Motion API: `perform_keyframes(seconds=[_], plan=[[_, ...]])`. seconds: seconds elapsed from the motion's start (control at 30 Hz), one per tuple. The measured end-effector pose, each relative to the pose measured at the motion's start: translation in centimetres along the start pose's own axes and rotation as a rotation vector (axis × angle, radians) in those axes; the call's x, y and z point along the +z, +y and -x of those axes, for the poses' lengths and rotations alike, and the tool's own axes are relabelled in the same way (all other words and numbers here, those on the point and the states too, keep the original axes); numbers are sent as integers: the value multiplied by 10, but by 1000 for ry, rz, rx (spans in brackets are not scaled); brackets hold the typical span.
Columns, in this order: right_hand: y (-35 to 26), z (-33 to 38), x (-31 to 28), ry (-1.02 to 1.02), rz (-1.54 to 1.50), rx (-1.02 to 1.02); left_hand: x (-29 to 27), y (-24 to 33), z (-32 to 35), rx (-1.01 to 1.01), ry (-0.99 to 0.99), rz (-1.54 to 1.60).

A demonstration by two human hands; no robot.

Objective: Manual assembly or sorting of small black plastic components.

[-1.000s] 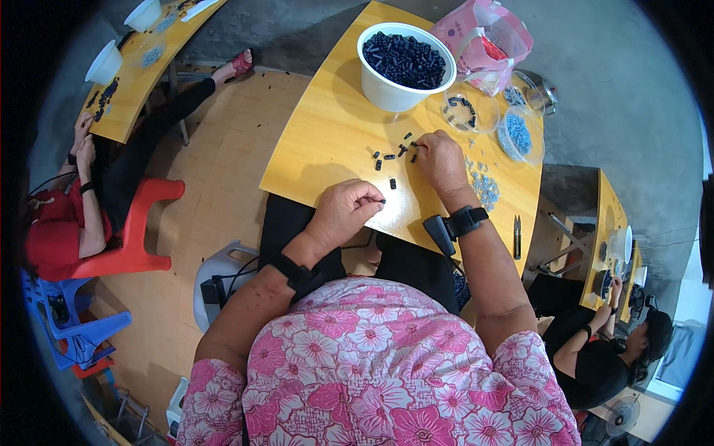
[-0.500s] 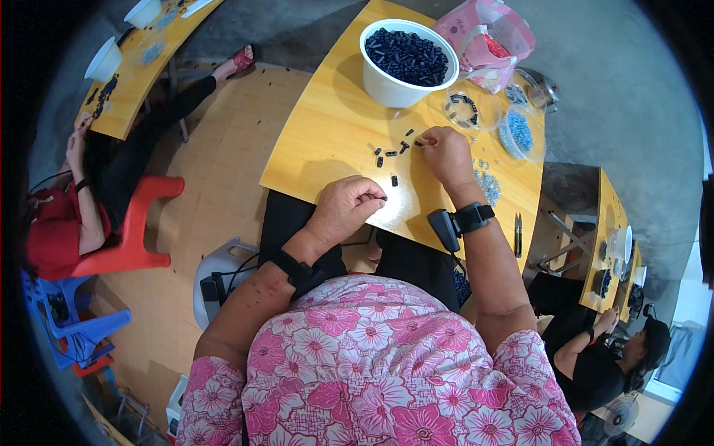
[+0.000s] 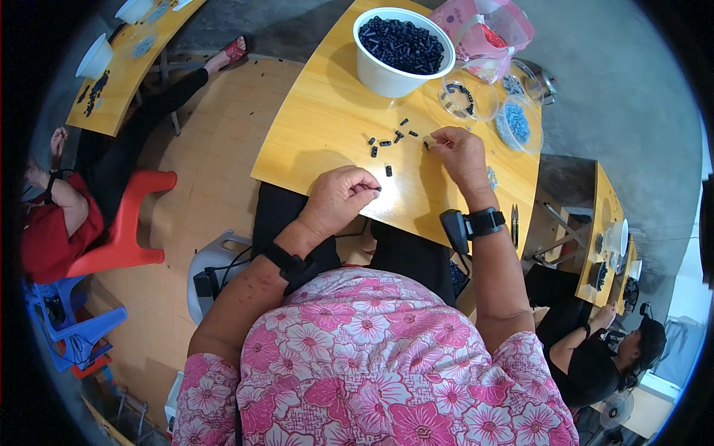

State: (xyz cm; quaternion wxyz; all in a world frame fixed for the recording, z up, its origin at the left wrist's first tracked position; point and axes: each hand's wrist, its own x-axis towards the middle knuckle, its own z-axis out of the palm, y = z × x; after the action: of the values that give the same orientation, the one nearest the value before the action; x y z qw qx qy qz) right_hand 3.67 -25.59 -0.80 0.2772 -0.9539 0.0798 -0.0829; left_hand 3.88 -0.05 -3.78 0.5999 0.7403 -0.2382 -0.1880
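Note:
My left hand (image 3: 343,195) rests on the wooden table (image 3: 327,126) near its front edge, fingers pinched on a small black part (image 3: 376,189). My right hand (image 3: 460,154) is farther out, fingertips pinching another small black part (image 3: 426,145). Between and beyond the hands lie several loose black parts (image 3: 387,141). A white bowl (image 3: 387,74) full of black parts stands at the back of the table. Both wrists wear black bands.
A clear dish (image 3: 470,100) with a few black parts and a clear dish of blue bits (image 3: 518,125) sit right of the bowl, with a pink bag (image 3: 483,33) behind. Other people work at tables on the left (image 3: 52,223) and lower right (image 3: 595,349). A red chair (image 3: 126,223) stands left.
My right hand moved slightly toward the loose parts and picked at one. My left hand stayed near the front edge, still pinched.

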Motion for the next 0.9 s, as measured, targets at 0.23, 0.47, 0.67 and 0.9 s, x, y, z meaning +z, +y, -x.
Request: perform_keyframes(seconds=[0.23, 0.47, 0.67, 0.9], plan=[[-8, 4, 17, -12, 336, -47, 1, -2, -1, 20, -7, 8], [-13, 17, 14, 21, 222, -180, 1, -2, 4, 38, 5, 5], [-41, 55, 1, -187, -848, 153, 2, 0, 14, -35, -7, 114], [-56, 84, 0, -251, -1199, 198, 4, 27, 34, -41, -30, 328]])
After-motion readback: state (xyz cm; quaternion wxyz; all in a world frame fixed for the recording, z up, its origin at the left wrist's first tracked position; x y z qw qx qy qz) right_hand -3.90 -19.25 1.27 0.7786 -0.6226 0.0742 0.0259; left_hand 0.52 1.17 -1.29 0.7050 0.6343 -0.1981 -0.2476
